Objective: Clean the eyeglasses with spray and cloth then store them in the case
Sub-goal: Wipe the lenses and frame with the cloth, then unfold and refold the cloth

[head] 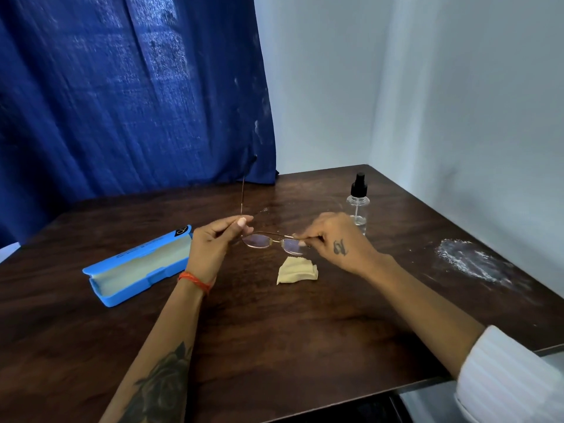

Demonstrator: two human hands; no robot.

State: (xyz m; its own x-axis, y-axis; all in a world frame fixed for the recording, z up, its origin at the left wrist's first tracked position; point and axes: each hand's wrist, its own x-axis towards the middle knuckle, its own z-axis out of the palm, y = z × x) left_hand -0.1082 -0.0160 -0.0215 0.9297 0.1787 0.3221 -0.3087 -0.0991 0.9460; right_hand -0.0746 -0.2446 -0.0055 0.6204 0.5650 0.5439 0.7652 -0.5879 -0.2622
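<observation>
Blue case (137,267) with pale lining; yellow cloth (297,271); gold-framed glasses (273,240); clear bottle (358,204), black cap; dark wood-grain table (274,331); blue curtain (128,96).

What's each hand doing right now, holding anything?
Left hand: closed, pinching the left end of the eyeglasses, one temple arm sticking up.
Right hand: closed, pinching the right end of the eyeglasses by the lens.

No legible text; black logo tag on blue case (137,267) unreadable.
</observation>
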